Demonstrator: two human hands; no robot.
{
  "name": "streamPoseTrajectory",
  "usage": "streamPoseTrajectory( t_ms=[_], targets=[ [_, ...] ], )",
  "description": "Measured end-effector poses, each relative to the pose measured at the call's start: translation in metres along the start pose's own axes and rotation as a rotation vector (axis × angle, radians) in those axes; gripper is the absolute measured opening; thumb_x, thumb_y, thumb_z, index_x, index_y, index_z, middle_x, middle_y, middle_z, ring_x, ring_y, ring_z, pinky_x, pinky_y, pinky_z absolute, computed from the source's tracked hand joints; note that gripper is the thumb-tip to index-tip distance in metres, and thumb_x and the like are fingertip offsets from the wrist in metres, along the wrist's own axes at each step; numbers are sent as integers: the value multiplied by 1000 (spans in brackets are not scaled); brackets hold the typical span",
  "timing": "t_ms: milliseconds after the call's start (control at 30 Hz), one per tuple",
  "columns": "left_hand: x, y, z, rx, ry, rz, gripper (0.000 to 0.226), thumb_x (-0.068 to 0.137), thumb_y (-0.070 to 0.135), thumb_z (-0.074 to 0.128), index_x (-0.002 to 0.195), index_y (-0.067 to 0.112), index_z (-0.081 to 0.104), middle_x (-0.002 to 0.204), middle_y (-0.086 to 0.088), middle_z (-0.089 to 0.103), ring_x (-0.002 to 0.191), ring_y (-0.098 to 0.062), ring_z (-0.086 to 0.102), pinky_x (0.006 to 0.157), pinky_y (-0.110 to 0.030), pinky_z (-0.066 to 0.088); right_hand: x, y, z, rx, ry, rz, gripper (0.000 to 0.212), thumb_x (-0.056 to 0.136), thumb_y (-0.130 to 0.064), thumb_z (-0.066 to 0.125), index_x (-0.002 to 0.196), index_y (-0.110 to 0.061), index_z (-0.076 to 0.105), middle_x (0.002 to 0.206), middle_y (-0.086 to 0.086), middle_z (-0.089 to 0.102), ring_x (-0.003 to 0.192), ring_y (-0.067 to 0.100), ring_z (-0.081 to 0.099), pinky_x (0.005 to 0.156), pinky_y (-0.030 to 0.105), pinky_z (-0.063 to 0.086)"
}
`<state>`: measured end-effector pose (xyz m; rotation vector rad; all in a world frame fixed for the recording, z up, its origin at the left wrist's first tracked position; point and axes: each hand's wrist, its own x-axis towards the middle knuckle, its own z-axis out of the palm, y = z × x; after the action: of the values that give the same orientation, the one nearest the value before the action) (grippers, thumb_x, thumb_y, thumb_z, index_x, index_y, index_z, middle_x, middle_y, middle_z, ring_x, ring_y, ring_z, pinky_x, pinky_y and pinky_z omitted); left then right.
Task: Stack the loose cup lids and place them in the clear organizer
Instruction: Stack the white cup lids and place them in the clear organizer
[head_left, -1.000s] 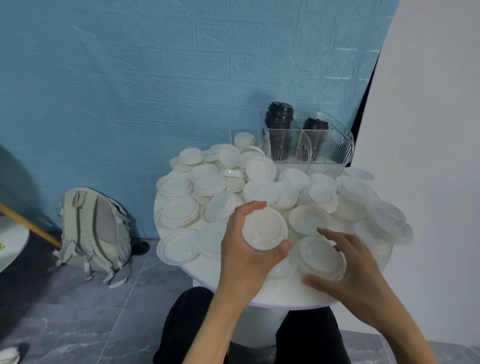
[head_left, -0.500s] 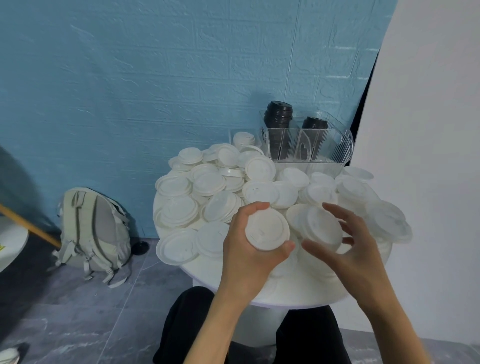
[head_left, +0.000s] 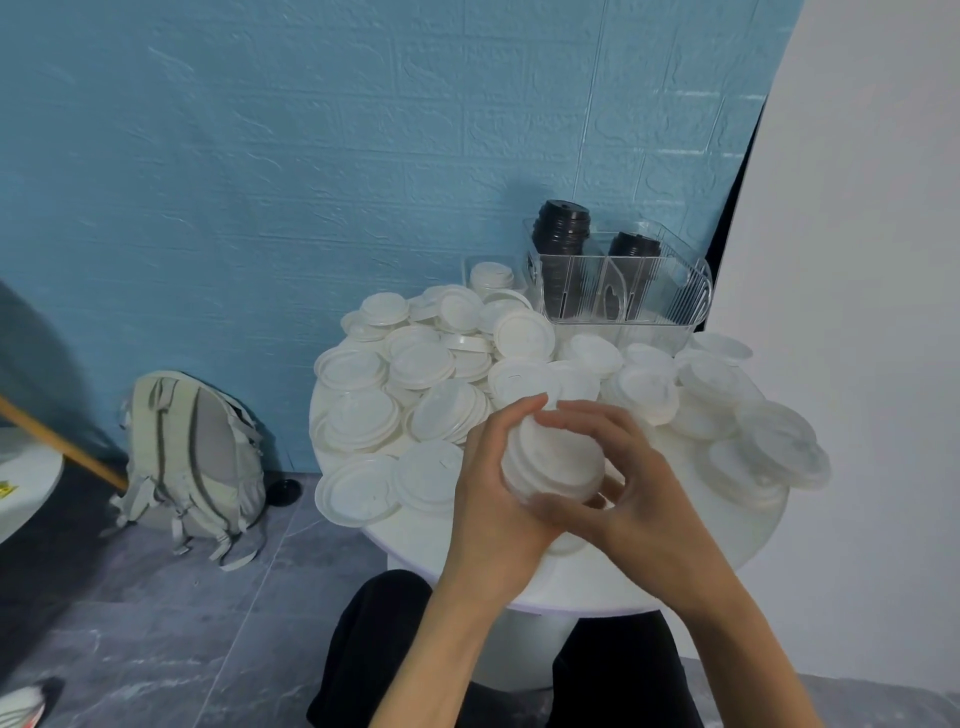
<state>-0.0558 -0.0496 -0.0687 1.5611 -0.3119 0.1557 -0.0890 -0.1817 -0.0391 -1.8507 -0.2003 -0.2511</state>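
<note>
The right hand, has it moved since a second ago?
Yes. The right hand carried a white plastic lid leftward, away from the white wall panel, and now meets the left hand around the small lid stack.

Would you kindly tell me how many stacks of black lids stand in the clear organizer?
2: a taller stack in the clear organizer's left compartment, a shorter stack to its right.
</note>
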Motion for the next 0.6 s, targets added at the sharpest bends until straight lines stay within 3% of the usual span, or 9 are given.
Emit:
streamPoseTrajectory(
  t_ms=[133,200,367,467,600],
  targets=[
    [1,1,-1,-45,-21,-13,82,61,21,94,129,47,57,139,9,54,127,-12,59,98,-43,58,1,-1,4,12,0,5,44,78,-40,78,122,-38,71,132,-20,53,121,-1,59,89,26,56],
    [1,2,-2,-22,-20,1,81,63,14,94,128,46,57,137,11,56,125,-9,59,100,-38,56,2,0,6,36,22,-17,37,84,-38,72,121,-35,72,132,-17,55,122,1,60,93,27,55],
    [1,4,-5,-17,-7,-12,69,70,2,89,122,38,62,124,13,67,118,-12,64,97,-41,57,6,5,5,66,2,-22,29,91,-13,74,117,-26,72,129,-15,64,124,7,61,98,30,55],
    [1,7,-9,-30,26,-37,64,70,9,93,118,38,62,117,21,68,111,-5,65,94,-33,58,6,7,-3,66,12,-16,33,91,-25,72,123,-29,68,126,-11,70,124,8,62,105,35,51],
    [1,7,-13,6,72,-34,63,66,12,94,113,38,60,112,31,63,110,6,58,89,-14,51,-2,15,-30,-138,182,-73,45,83,-33,77,127,-35,65,130,-22,66,126,1,58,108,28,42]
  ],
)
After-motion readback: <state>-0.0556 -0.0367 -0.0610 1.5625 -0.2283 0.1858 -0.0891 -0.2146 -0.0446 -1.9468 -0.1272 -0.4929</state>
